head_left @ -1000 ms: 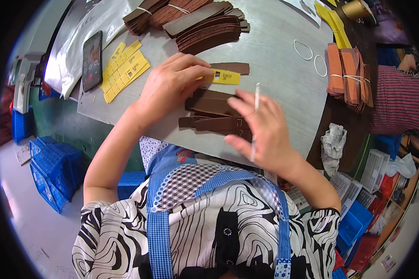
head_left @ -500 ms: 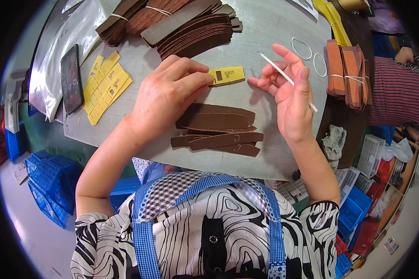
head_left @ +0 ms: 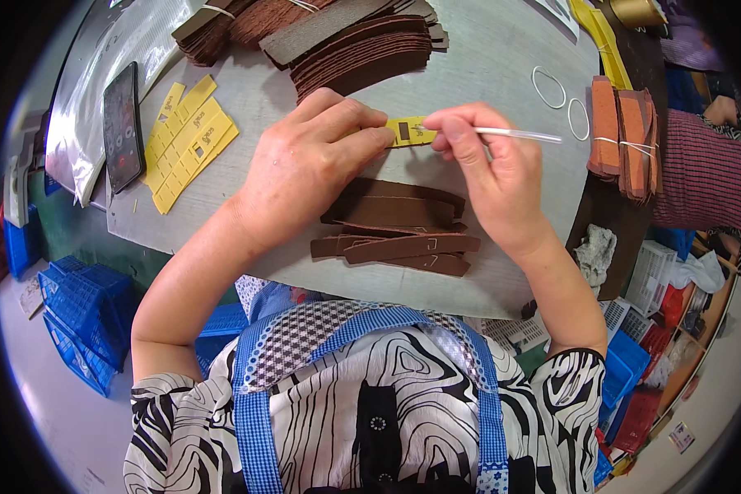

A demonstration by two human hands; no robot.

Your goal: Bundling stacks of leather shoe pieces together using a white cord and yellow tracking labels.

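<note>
My left hand [head_left: 309,160] bends over a small yellow template [head_left: 403,128] with a rectangular cutout, its fingertips closed on the template's left end. What lies under the template is hidden. A slim white marking pen [head_left: 506,132] with a clear rear end is pinched in my right hand [head_left: 498,177]. The pen's tip is at the template's right part, close to the cutout. Nearer to me lie several loose dark brown leather strips [head_left: 395,206], some with small white outline marks on them.
Stacked brown strips [head_left: 362,53] lie at the back. On the left are a phone [head_left: 123,128] and yellow templates [head_left: 189,144]. White rubber bands [head_left: 549,87] and orange-brown bundles [head_left: 623,136] lie on the right. Blue crates [head_left: 86,317] stand below left; a person's striped sleeve shows far right.
My right hand has moved left, bringing the pen tip down to the yellow template; before, it was raised with spread fingers. My left hand still presses the template.
</note>
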